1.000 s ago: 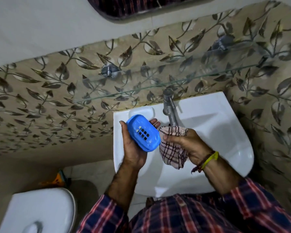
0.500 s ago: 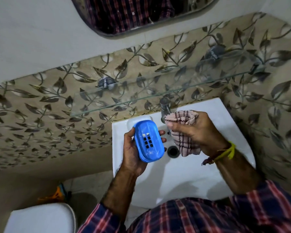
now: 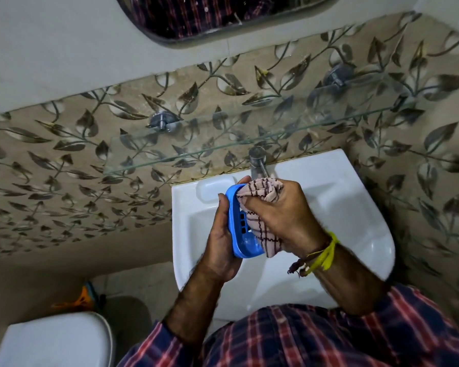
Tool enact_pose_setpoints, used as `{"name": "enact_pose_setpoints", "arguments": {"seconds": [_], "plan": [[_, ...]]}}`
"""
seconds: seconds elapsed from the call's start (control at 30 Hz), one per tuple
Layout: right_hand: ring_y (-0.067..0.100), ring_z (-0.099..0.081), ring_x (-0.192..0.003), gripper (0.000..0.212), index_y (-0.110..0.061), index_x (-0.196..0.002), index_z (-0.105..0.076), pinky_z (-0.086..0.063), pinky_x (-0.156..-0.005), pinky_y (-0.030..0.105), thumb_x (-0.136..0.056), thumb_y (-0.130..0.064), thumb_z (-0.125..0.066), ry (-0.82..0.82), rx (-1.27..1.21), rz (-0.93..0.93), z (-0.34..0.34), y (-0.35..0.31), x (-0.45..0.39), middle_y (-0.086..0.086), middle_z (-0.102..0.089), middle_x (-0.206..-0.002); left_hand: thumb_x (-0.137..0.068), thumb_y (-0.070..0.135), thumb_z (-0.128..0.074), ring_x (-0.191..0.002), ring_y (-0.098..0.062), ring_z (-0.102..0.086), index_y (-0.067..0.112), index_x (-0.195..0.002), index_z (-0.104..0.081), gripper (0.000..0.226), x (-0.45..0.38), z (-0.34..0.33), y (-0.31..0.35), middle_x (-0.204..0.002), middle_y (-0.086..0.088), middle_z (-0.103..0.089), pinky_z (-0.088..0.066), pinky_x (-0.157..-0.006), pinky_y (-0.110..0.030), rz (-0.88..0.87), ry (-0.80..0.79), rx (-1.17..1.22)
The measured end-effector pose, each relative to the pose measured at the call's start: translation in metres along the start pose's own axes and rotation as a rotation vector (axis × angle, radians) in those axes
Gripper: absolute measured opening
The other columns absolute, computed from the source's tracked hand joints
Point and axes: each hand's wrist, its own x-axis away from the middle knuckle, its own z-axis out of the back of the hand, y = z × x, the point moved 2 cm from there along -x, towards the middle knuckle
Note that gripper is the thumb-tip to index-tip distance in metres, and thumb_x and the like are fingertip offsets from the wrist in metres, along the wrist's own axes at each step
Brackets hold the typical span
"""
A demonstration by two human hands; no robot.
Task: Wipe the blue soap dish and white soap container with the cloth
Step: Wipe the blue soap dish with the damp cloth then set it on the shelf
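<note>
At frame centre we find the left hand (image 3: 223, 245) gripping the blue soap dish (image 3: 243, 230) by its edge, above the white washbasin (image 3: 355, 223). The right hand (image 3: 281, 218) clutches the checked cloth (image 3: 260, 192), pressed into the dish's hollow. Drain slots show in its floor; it holds only cloth.

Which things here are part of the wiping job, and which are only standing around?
In use:
- blue soap dish, held by the left hand
- checked cloth, pressed on the dish by the right hand

Not in use:
- tap
- white basin
- glass shelf
- toilet
</note>
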Motion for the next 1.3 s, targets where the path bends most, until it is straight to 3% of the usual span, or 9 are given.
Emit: {"name": "enact_pose_setpoints", "arguments": {"seconds": [0.1,0.23,0.43,0.6,0.73,0.97,1.1,1.2,1.3], "plan": [[0.021,-0.075,-0.073,0.01,-0.009,-0.094,-0.078,-0.06,-0.063,0.03,-0.085,-0.015,-0.078,-0.083,-0.339,-0.158,0.004,-0.001,0.007,0.007,-0.078,-0.082,-0.102,0.062,-0.027,-0.135,-0.025,-0.057,0.038,-0.144,-0.054,0.055,0.003,-0.001,0.002,-0.147,-0.003,-0.059,-0.053,-0.102,-0.042,-0.022,0.013,-0.035],[0.024,-0.075,-0.076,0.015,-0.007,-0.098,-0.076,-0.059,-0.063,0.031,-0.086,-0.016,-0.075,-0.142,-0.391,-0.262,0.013,-0.005,0.01,0.012,-0.078,-0.087,-0.1,0.066,-0.029,-0.135,-0.027,-0.057,0.043,-0.147,-0.046,0.056,0.007,-0.001,0.006,-0.146,-0.002,-0.06,-0.052,-0.104,-0.047,-0.072,0.007,-0.155],[0.029,-0.075,-0.088,0.02,-0.004,-0.105,-0.075,-0.061,-0.07,0.039,-0.085,-0.002,-0.071,-0.155,-0.441,-0.35,0.013,-0.002,0.013,0.017,-0.077,-0.096,-0.099,0.069,-0.028,-0.127,-0.022,-0.063,0.047,-0.144,-0.048,0.053,0.013,-0.011,0.012,-0.138,0.0,-0.066,-0.057,-0.092,-0.035,-0.111,-0.037,-0.31],[0.03,-0.075,-0.092,0.024,-0.005,-0.106,-0.075,-0.06,-0.069,0.037,-0.082,-0.006,-0.075,-0.23,-0.427,-0.291,0.02,-0.002,0.018,0.017,-0.077,-0.101,-0.098,0.072,-0.031,-0.126,-0.022,-0.064,0.049,-0.142,-0.048,0.053,0.017,-0.011,0.022,-0.138,0.002,-0.066,-0.057,-0.095,-0.039,-0.136,-0.072,-0.419],[0.027,-0.076,-0.085,0.022,-0.004,-0.101,-0.076,-0.06,-0.067,0.033,-0.082,-0.014,-0.076,-0.235,-0.43,-0.305,0.019,-0.005,0.016,0.016,-0.078,-0.095,-0.1,0.068,-0.034,-0.133,-0.021,-0.058,0.044,-0.148,-0.041,0.055,0.018,-0.01,0.021,-0.144,0.002,-0.06,-0.045,-0.11,-0.053,-0.146,-0.104,-0.468],[0.042,-0.068,-0.109,0.028,0.002,-0.115,-0.069,-0.052,-0.095,0.061,-0.092,-0.011,-0.064,-0.154,-0.565,-0.429,0.007,-0.005,0.02,0.026,-0.07,-0.116,-0.101,0.056,-0.039,-0.13,-0.025,-0.06,0.04,-0.144,-0.046,0.046,0.018,-0.016,0.023,-0.14,-0.006,-0.063,-0.051,-0.106,-0.038,-0.175,-0.08,-0.45],[0.038,-0.07,-0.096,0.029,0.011,-0.115,-0.063,-0.06,-0.083,0.042,-0.091,-0.006,-0.064,-0.21,-0.486,-0.284,0.01,-0.012,0.019,0.028,-0.068,-0.106,-0.1,0.054,-0.043,-0.129,-0.028,-0.06,0.038,-0.142,-0.049,0.045,0.016,-0.021,0.031,-0.139,-0.009,-0.062,-0.052,-0.104,-0.042,-0.204,-0.082,-0.394],[0.034,-0.072,-0.088,0.025,0.011,-0.114,-0.065,-0.061,-0.075,0.037,-0.091,-0.001,-0.061,-0.215,-0.51,-0.248,0.017,-0.014,0.012,0.023,-0.072,-0.096,-0.103,0.054,-0.041,-0.125,-0.02,-0.064,0.046,-0.139,-0.05,0.038,0.016,-0.027,0.032,-0.134,0.006,-0.066,-0.056,-0.093,-0.03,-0.204,-0.116,-0.441],[0.029,-0.073,-0.085,0.022,0.009,-0.11,-0.067,-0.061,-0.073,0.035,-0.092,-0.002,-0.06,-0.257,-0.476,-0.208,0.02,-0.015,0.011,0.018,-0.074,-0.092,-0.103,0.051,-0.039,-0.125,-0.02,-0.064,0.046,-0.136,-0.052,0.036,0.014,-0.028,0.033,-0.135,0.003,-0.066,-0.055,-0.094,-0.029,-0.212,-0.095,-0.453]]}}
